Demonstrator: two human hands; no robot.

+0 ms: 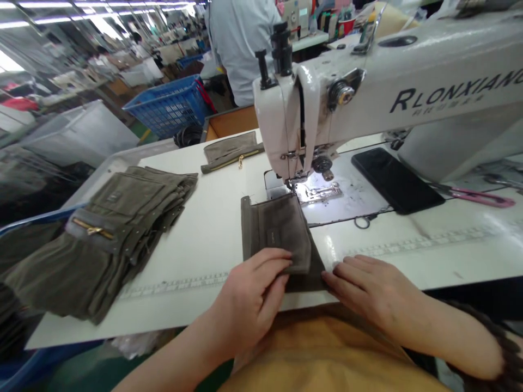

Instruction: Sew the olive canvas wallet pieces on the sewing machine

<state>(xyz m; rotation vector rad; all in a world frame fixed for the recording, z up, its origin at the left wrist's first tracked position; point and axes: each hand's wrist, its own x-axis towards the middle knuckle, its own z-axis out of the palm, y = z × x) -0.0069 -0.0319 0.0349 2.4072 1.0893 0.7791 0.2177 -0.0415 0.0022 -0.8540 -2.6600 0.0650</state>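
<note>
An olive-brown fabric piece with a pocket panel (pixel 278 226) lies on the white table, its far edge under the needle area of the sewing machine (pixel 292 185). My left hand (pixel 255 288) pinches the near edge of the pocket panel between thumb and fingers. At the near right corner of the same fabric piece, my right hand (pixel 363 280) has its fingertips closed on the edge. The fabric under my left palm is partly hidden. A small dark label sits on the panel.
A stack of olive fabric pieces (pixel 122 218) with a gold zipper lies left. Behind is another zippered piece (pixel 231 149). A black phone (pixel 396 179) and pink-handled scissors (pixel 482 197) lie right. A blue basket (pixel 169 106) and a person (pixel 245 49) are beyond the table.
</note>
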